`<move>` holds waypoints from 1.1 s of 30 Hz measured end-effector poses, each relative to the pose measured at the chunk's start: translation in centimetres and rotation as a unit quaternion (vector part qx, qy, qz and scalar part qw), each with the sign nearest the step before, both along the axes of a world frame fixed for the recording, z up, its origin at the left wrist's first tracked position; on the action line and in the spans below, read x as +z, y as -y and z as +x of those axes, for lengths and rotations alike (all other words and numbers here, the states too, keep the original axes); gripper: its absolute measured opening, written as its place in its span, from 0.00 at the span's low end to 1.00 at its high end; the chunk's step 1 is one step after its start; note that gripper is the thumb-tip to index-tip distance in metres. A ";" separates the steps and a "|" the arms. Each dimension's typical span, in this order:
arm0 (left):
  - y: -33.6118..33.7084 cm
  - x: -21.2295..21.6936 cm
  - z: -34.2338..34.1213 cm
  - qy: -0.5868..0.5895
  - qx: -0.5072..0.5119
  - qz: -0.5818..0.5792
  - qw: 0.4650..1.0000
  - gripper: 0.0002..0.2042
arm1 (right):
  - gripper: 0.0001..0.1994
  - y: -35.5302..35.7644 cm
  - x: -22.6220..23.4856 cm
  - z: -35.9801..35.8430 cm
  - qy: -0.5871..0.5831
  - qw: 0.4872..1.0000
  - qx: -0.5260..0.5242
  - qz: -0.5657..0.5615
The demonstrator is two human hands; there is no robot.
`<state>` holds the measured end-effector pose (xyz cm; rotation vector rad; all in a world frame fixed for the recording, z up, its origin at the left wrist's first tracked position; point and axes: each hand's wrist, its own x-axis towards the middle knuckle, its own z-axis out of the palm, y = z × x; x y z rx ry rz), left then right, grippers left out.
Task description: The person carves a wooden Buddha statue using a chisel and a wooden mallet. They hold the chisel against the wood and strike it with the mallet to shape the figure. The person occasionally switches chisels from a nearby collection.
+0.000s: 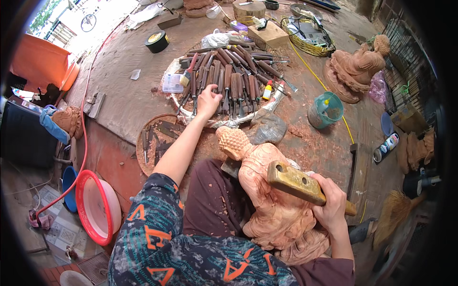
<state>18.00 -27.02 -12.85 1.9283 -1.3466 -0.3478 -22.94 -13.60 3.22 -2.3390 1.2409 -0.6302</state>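
Observation:
A carved wooden seated figure with a knobbly head leans against my lap. My right hand is wrapped round a worn yellowish wooden mallet, whose block lies across the figure's back. Stretched out ahead, my left hand is over the near left part of a heap of wood-handled carving chisels. Its fingers look loosely bent and apart, with no tool visible in them; the chisels lie right beside the fingertips. The chisels rest in a round tray with a whitish rim.
Left of my knee is a shallow round tray with blades and shavings. A teal bucket and a second carved figure stand at right. A red-rimmed basin sits at lower left. A yellow cord crosses the floor.

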 end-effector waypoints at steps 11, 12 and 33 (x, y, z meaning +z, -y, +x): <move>2.3 2.0 -1.4 0.159 0.033 0.179 0.970 0.07 | 0.24 0.0 0.1 -0.1 0.005 1.000 -0.001 -0.004; 2.7 1.7 -1.0 0.061 0.055 0.186 0.979 0.08 | 0.24 0.0 0.0 0.0 0.005 1.000 -0.002 -0.005; -0.5 0.5 0.1 -0.416 0.067 0.103 0.901 0.17 | 0.23 0.1 0.1 -0.3 -0.009 1.000 -0.008 -0.005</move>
